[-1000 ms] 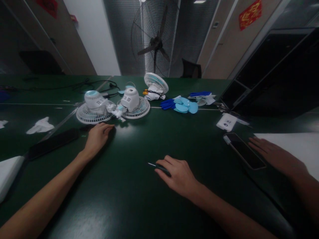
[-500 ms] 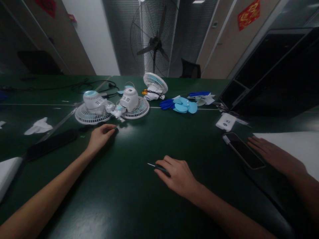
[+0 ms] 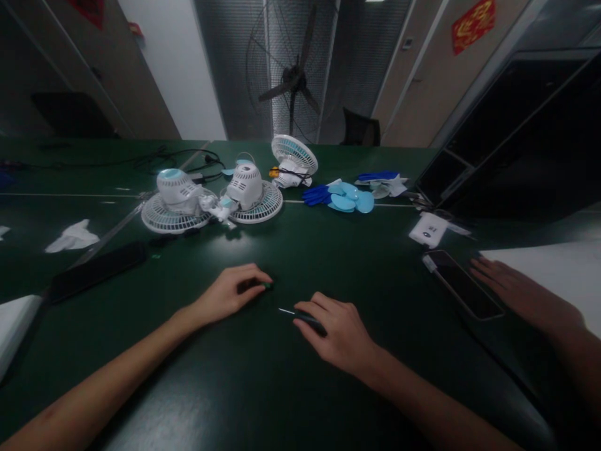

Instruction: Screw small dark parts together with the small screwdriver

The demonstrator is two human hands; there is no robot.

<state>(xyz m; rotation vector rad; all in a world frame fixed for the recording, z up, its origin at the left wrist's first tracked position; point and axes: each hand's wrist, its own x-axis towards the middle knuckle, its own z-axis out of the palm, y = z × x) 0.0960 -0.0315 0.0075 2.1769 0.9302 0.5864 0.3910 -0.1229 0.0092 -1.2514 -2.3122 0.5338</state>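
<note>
My left hand (image 3: 231, 289) is over the middle of the green table, thumb and fingers pinched on a small green piece (image 3: 267, 285) too small to name. Just to its right, my right hand (image 3: 335, 326) is closed around the dark handle of a screwdriver (image 3: 310, 321), whose thin metal shaft points left toward the left fingertips. The shaft tip and the green piece are apart. Beyond my hands lie two white fan heads, a left one (image 3: 176, 194) and a right one (image 3: 246, 188), both resting on their grilles.
A third small fan (image 3: 293, 160) stands farther back. Light blue fan blades (image 3: 350, 197) lie by blue gloves (image 3: 317, 195). To the right are a white box (image 3: 428, 230), a phone (image 3: 462, 284) and another person's hand (image 3: 521, 291). Crumpled tissue (image 3: 74, 236) and a dark long object (image 3: 98, 272) are left.
My left hand has moved right and nearer to me, away from the fan heads, with the small green piece in its fingertips. My right hand has stayed nearly still with the screwdriver.
</note>
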